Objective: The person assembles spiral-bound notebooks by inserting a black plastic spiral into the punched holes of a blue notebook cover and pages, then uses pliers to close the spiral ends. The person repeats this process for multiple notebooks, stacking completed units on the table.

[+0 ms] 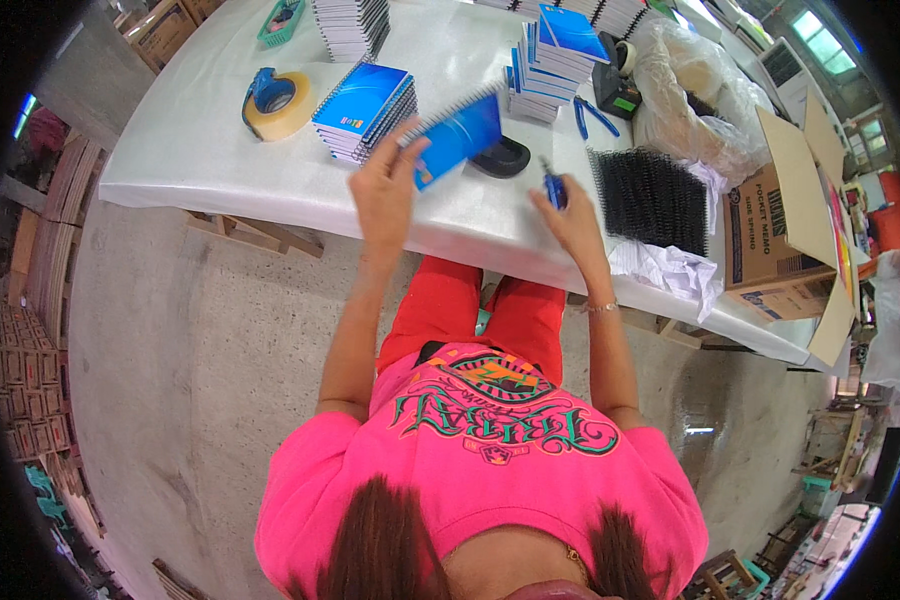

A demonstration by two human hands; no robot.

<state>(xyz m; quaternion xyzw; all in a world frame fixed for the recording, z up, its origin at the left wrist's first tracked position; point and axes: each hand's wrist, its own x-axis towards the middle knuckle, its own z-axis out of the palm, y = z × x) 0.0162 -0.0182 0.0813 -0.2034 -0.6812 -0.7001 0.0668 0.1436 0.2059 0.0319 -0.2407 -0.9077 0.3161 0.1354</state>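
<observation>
My left hand (387,180) is closed on the lower left edge of a blue-covered spiral notebook (457,140). That notebook is tilted above the table, with its wire coil along the upper edge. In my right hand (573,222) is a small blue-handled tool (555,190) with a thin dark tip pointing away from me; blur hides its exact kind. Between my hands, a black oval object (503,158) lies on the table, partly covered by the notebook. Left of the held notebook stands a stack of blue spiral notebooks (365,100).
A white-covered table (205,165) holds a tape roll (275,105), another notebook stack (560,60), blue-handled pliers (595,118) and black spiral coils (652,200). Crumpled white paper (670,270) and an open cardboard box (775,240) are at the right. A green basket (281,22) sits far left.
</observation>
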